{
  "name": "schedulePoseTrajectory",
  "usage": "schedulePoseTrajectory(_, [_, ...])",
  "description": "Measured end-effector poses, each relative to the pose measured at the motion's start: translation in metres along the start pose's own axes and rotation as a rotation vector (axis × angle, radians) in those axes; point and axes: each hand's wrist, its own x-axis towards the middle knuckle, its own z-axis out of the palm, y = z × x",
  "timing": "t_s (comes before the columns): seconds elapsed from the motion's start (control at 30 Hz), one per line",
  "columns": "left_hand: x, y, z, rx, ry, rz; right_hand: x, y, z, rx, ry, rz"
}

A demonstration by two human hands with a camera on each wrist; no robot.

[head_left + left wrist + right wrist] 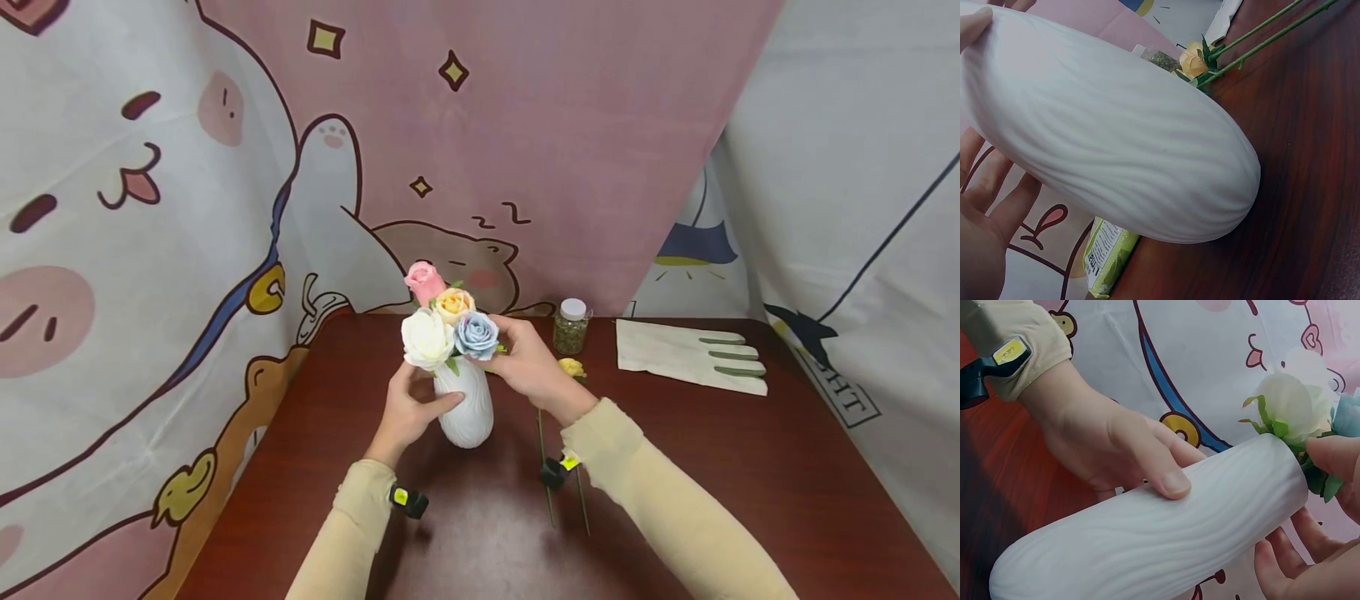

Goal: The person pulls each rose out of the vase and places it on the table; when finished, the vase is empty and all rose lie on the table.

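A white ribbed vase [465, 408] stands slightly tilted at the table's middle. My left hand [408, 412] grips its upper side, the thumb across the front [1169, 481]. From its mouth rise a pink rose [424, 282], a peach rose [454, 305], a white rose [428, 337] and a blue rose [477, 335]. My right hand [531, 362] holds the blue rose near its base, thumb close over the vase's rim in the right wrist view. That hand's other fingers [1300, 540] curve beside the vase mouth. The stems inside the vase are hidden.
Right of the vase lies a yellow rose [572, 367] with long green stems beside my right sleeve. Behind it stands a white-lidded jar [572, 329] of green bits. A pale glove [675, 354] lies at the back right. A green packet [1109, 257] shows behind the vase.
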Motion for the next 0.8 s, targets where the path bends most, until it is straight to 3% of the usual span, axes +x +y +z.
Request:
schedulePoseTrajectory(0.13, [0.0000, 0.0028, 0.0003, -0.006, 0.000, 0.010, -0.0003, -0.0021, -0.0004, 0.001, 0.013, 0.000])
schedulePoseTrajectory(0.33, [0.0008, 0.0033, 0.0005, -0.045, -0.002, -0.030, -0.0002, -0.0048, -0.0014, -0.009, 0.044, -0.011])
schedulePoseTrajectory(0.8, [0.0006, 0.0024, 0.0001, -0.037, -0.008, -0.030, -0.0017, -0.0062, -0.0001, 0.012, 0.073, -0.051])
